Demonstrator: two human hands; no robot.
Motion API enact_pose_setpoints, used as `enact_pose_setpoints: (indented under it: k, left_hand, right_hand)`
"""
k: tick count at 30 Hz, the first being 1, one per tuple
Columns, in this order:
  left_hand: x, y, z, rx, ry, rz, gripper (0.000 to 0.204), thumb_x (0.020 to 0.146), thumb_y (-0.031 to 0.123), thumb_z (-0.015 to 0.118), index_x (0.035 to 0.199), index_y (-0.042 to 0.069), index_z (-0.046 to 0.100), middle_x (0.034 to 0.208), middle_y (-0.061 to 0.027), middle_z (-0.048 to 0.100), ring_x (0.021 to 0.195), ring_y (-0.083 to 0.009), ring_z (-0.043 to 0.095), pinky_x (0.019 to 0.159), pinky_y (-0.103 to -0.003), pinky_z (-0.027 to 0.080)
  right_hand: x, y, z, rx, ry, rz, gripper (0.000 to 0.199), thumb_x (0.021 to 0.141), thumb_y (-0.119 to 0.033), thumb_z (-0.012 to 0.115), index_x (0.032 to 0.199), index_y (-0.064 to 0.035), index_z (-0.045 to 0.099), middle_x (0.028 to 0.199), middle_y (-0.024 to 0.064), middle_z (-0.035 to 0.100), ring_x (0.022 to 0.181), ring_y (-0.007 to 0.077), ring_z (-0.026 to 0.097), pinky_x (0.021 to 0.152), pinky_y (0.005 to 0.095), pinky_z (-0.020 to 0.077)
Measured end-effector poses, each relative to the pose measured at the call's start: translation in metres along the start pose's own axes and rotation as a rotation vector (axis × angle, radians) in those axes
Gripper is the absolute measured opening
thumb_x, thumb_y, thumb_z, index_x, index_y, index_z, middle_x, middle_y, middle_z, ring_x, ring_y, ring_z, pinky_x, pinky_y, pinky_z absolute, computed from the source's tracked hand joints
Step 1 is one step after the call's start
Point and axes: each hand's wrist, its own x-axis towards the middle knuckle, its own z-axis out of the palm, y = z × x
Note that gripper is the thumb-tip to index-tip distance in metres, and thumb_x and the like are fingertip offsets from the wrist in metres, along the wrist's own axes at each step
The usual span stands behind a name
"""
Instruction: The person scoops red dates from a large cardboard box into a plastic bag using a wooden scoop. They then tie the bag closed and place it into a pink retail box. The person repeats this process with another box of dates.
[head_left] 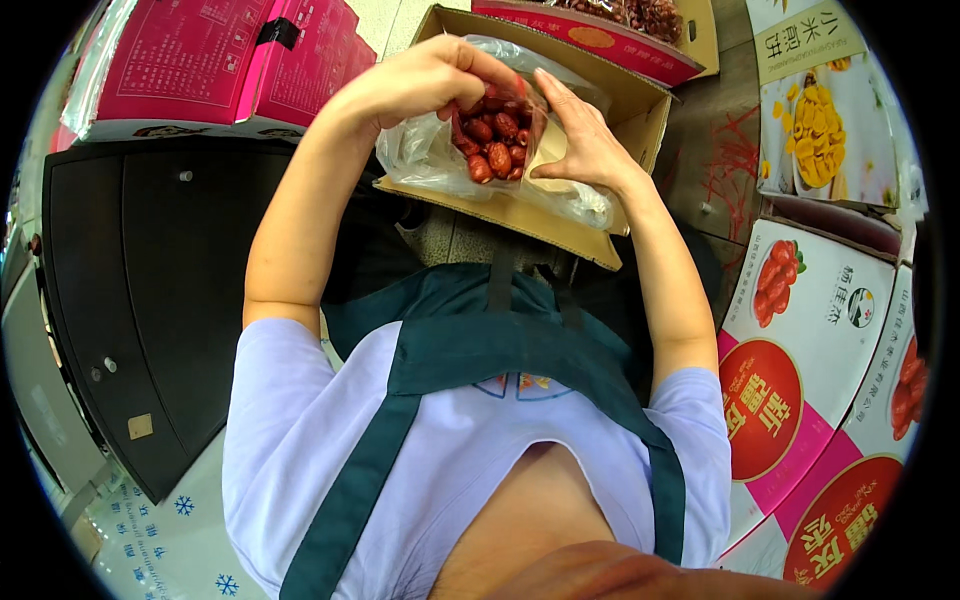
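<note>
- Head view: my left hand [452, 82] pinches the top of the clear bag [537, 122], maybe to hold it up.
- My right hand [592, 142] spreads wide beside it, perhaps to steady it.
- Red dates [500, 158] sit inside, above the box [641, 118].

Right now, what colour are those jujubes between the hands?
The jujubes are glossy dark red, best seen in the head view.
</note>
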Motion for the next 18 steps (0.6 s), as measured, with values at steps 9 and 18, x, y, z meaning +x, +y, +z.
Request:
enact_pose_setpoints:
  k: [9,18]
  left_hand:
    - [0.008,0.054,-0.015,-0.131,0.118,0.370,0.047,0.067,0.002,0.046,0.107,-0.002,0.069,0.102,-0.0103,0.071,0.056,-0.0023,0.044,0.049,-0.015,0.034]
    - [0.051,-0.084,0.023,-0.951,0.539,0.465,0.083,0.081,0.056,0.066,0.140,0.006,0.036,0.141,-0.0110,0.044,0.132,-0.0219,0.038,0.113,-0.041,0.027]
  right_hand:
    - [0.005,-0.038,0.006,1.015,0.209,0.069,0.090,0.057,-0.010,0.089,0.132,-0.0015,0.041,0.128,0.0088,0.053,0.117,0.0190,0.052,0.103,0.0361,0.0411]
    - [0.019,-0.051,-0.045,1.033,0.611,-0.001,0.062,0.066,-0.003,0.079,0.121,0.0011,0.051,0.112,0.0091,0.062,0.099,0.0179,0.061,0.088,0.0325,0.0486]
